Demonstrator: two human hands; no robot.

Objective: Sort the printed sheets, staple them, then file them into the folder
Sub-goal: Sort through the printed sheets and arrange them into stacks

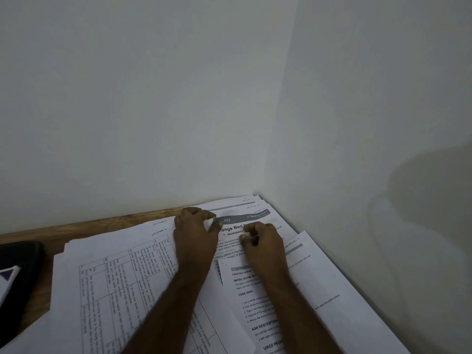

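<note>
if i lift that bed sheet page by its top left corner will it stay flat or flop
Likely flop: the bed sheet page looks like a single thin printed sheet, and its corner already curls where the left hand pinches it. It would probably slide easily, lying loose on other sheets. The right hand resting on it should steady it.

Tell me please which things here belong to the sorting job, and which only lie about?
For the job:
- printed sheets, spread on the wooden table
- sheet with table grid
- left hand, pinching a sheet corner
- right hand, fingers curled on the sheets

Lying about:
- black object at the left edge, unclear what it is
</note>
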